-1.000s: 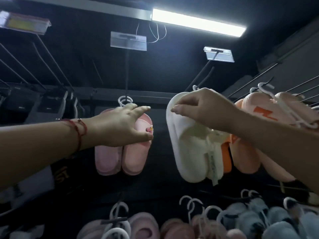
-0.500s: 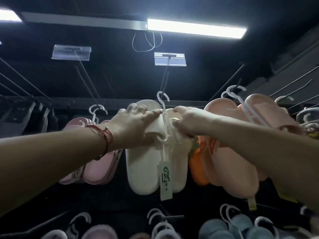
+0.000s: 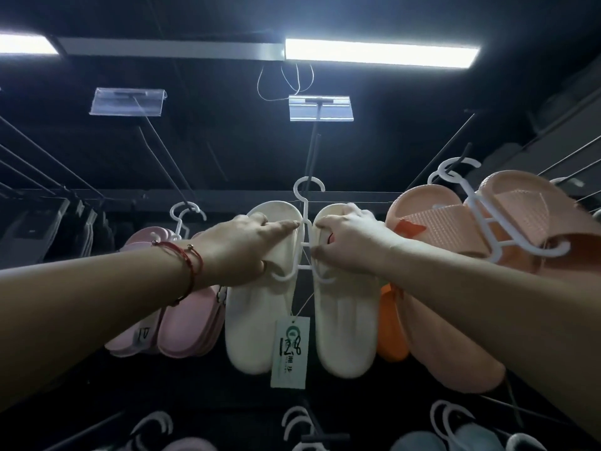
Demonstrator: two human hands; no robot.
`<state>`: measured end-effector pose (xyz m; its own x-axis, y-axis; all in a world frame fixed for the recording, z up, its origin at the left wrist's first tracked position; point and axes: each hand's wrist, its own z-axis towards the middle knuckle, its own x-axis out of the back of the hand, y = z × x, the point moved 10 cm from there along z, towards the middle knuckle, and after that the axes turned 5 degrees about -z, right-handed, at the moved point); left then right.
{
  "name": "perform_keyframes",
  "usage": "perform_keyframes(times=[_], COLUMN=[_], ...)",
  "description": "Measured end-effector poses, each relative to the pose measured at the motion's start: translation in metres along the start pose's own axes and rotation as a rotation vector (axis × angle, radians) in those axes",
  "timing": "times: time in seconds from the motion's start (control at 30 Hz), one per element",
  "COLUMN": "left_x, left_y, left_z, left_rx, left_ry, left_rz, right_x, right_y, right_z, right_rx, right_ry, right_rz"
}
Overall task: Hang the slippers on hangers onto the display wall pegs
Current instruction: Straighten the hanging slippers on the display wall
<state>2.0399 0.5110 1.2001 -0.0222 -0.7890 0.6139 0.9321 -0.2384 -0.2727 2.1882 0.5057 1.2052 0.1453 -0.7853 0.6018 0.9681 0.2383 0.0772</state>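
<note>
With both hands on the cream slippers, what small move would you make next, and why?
Probably let go with both hands. The white hanger already appears hooked over the peg, and the cream slippers hang straight between the pink pair and the peach pair.

Dim shop, glaring ceiling tube lights, wide-angle distortion
</note>
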Motion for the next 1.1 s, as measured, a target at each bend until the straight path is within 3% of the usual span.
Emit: perform_keyframes(times=[0.4,0.63,0.93,1.1], left_x=[-0.04,-0.071,-0.108,-0.12], left_y=[-0.012,-0.022,-0.032,-0.032], left_z=[0.03,0.038,0.049,0.049], left_rx=[0.087,0.128,0.174,0.239], left_ry=[-0.104,-0.117,-0.136,-0.199], left_rz=[-0.005,-0.064,-0.048,-0.254], right_x=[-0.04,-0.074,-0.106,-0.112], right_y=[-0.004,0.0,0.012,0.026], right_z=[0.024,0.046,0.054,0.056], right_rx=[-0.111,-0.146,-0.137,-0.197], right_ry=[-0.149,-0.152,-0.095,0.015], right_rz=[0.036,-0.015,0.018,0.267])
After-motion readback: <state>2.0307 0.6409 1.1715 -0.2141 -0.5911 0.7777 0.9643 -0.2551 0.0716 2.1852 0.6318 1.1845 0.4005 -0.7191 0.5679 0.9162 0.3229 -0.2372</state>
